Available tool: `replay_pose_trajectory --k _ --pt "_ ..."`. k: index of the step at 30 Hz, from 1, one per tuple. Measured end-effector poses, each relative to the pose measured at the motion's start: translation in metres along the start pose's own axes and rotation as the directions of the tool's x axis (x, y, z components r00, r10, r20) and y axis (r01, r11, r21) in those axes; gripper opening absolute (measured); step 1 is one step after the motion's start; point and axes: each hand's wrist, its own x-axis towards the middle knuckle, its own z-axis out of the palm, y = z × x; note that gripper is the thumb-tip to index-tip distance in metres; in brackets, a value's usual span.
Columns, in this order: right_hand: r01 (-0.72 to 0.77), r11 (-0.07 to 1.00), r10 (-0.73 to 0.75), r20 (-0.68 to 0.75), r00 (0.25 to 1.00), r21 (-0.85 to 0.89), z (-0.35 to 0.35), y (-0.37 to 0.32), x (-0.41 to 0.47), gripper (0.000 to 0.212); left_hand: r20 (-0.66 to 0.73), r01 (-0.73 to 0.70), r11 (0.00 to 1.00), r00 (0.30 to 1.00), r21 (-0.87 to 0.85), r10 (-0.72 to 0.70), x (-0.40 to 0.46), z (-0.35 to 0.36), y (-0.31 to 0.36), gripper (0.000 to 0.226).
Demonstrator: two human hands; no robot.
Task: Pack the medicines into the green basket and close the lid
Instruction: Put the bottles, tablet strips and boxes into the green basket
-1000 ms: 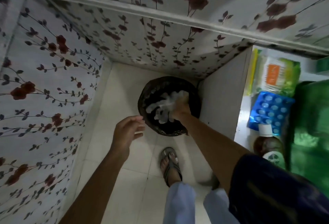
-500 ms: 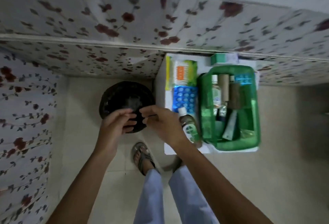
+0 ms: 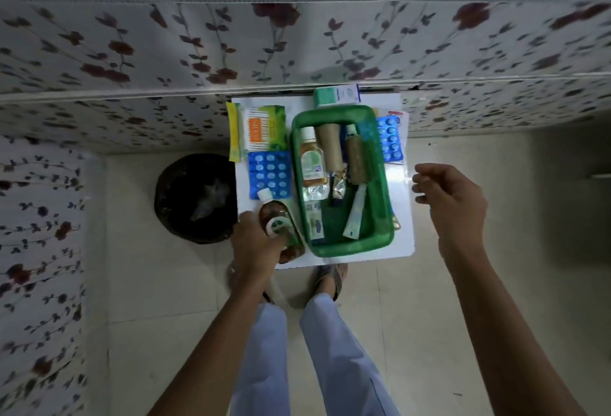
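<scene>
Gripping the brown bottle (image 3: 279, 227) left of the green basket (image 3: 380, 204), the left hand (image 3: 256, 247); right hand (image 3: 449, 199) spread beside it.

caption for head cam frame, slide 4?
Left hand grasps a brown bottle beside the open green basket; right hand hovers open.

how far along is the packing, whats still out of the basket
Partly done: the green basket already holds bottles, rolls and tubes. In hand: the left hand grips the brown bottle; the right hand hovers open. Left out: blue blister packs, orange-green packet, teal box. No lid on.
</scene>
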Motion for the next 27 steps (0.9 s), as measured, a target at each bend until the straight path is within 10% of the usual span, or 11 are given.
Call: replay_pose_trajectory --k 6,16,23,27 --pt "0.014 0.838 0.098 0.175 0.980 -0.545 -0.020 0.051 0.046 0.032 -0.078 0.173 0.977 0.980 -0.126 -0.184 -0.015 0.026 0.027 0.052" --pt "0.113 0.780 0.109 0.312 0.944 -0.615 0.028 0.078 0.049 0.047 -0.112 0.236 0.868 0.943 -0.437 -0.312 -0.014 0.003 0.011 0.034" --pt "-0.003 0.807 0.206 0.278 0.938 -0.590 0.026 0.076 0.049 0.024 -0.047 0.095 0.769 0.986 -0.633 -0.161 -0.028 -0.016 0.038 0.031" --pt "0.044 0.873 0.015 0.117 0.993 -0.486 0.001 0.058 0.040 0.020 -0.031 0.050 0.755 0.995 -0.653 -0.092 -0.027 -0.021 0.051 0.026"
